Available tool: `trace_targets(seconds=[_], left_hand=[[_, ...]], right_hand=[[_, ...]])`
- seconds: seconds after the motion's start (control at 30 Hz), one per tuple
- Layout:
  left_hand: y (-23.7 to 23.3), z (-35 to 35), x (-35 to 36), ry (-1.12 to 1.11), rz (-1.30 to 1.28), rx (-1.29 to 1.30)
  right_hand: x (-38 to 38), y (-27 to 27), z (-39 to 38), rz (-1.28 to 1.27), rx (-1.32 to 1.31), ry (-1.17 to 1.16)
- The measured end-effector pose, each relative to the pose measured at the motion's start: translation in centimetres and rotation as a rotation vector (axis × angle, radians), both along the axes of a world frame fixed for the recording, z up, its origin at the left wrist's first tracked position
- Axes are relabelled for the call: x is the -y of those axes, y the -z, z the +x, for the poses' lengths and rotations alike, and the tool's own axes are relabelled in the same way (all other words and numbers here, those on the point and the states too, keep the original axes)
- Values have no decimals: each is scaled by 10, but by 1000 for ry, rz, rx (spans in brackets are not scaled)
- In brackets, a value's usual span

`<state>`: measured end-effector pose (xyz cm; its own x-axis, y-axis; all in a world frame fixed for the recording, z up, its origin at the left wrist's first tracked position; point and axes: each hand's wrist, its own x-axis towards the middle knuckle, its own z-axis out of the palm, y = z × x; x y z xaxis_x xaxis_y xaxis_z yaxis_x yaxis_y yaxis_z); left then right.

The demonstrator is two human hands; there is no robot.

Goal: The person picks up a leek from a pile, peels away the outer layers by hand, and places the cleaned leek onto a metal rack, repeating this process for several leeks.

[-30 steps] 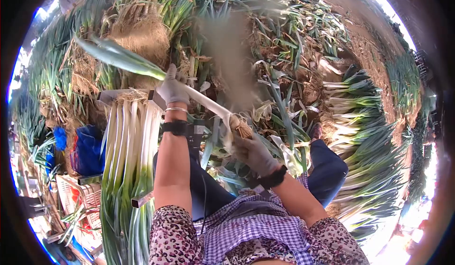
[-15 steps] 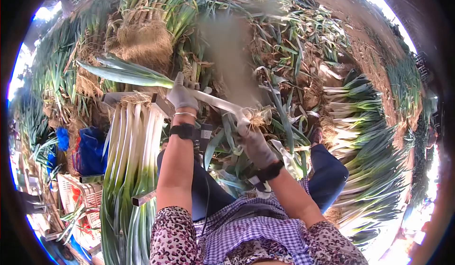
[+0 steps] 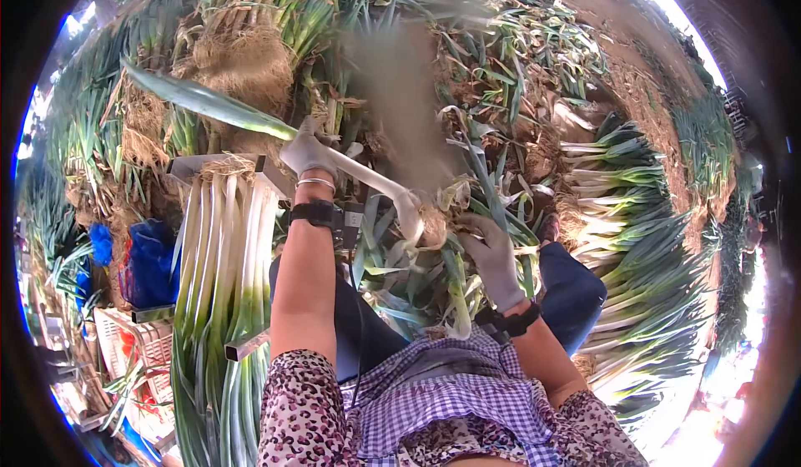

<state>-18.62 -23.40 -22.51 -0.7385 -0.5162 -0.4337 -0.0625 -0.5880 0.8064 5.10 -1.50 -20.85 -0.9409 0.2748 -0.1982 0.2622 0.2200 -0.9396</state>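
Observation:
My left hand point(image 3: 309, 151), in a pale grey glove, is closed round a leek point(image 3: 371, 176) partway along its stem. Its green leaf end slants up to the left, and its root end, with a brown root tuft point(image 3: 432, 227), points down to the right. A loose outer layer hangs at the root end, and a green and white leaf strip point(image 3: 457, 292) dangles below it. My right hand point(image 3: 492, 258), gloved too, is just right of the roots with fingers curled together; whatever they pinch is too small to make out.
On the left, trimmed leeks point(image 3: 221, 250) lie in a metal frame point(image 3: 271, 175). A row of leeks point(image 3: 626, 267) lies on the right. Bundled leeks with roots point(image 3: 242, 62) stand ahead, near leaf scraps point(image 3: 542, 41). A basket point(image 3: 138, 367) and blue bag point(image 3: 153, 262) are at left.
My right hand has let go of the leek's root end and moved down and right. A leaf strip now dangles below the roots. My left hand still holds the leek, shifted slightly left.

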Motion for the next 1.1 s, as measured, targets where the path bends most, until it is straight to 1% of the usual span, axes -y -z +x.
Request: trace_targets(seconds=[0.03,0.1,0.17,0.23,0.3,0.33,0.37,0.4,0.47,0.53,0.6,0.67,0.73,0.77,0.87,0.9,0.93,1.03,1.07,1.1], left_hand=[[1,2,-3,-12,7,-23],[-4,7,-9,-11,36,-76],[-6,5,-8,-24,132,-129],[-3,2,-4,-24,196,-157],[4,0,1,-8,232,-159],[10,-5,3,-25,196,-131],[15,-10,4,-42,158,-102],[21,-13,7,-60,121,-73],[27,-10,9,62,147,0],[40,-4,5,169,166,87],[58,-6,-6,253,180,171],[63,-1,-19,277,266,168],[59,6,-32,274,209,198],[59,8,-37,284,212,211],[70,6,-46,310,220,231],[78,4,-47,321,225,231],[75,6,-49,332,229,231],[71,11,-59,309,171,275],[71,10,-59,308,147,288],[81,7,-60,311,159,284]], right_hand=[[0,9,-7,212,-194,-94],[18,44,-30,226,-365,-94],[40,44,-42,-157,-257,-88],[55,35,-41,-921,176,-48],[60,45,-44,-1085,195,-101],[62,49,-45,-1168,204,-128],[68,35,-40,-1000,248,-36],[70,23,-32,-965,283,-39],[72,-3,-13,-890,352,-48],[74,-27,2,-759,325,-97],[62,-28,19,-584,242,-209],[56,-30,31,-570,223,-166],[48,-41,40,-579,243,-144],[45,-40,44,-433,155,-197],[37,-54,53,-427,239,-156],[36,-53,55,-439,231,-134],[35,-52,56,-451,223,-112],[27,-55,59,-636,291,-69],[25,-52,60,-545,247,-110],[24,-48,62,-453,201,-148]])
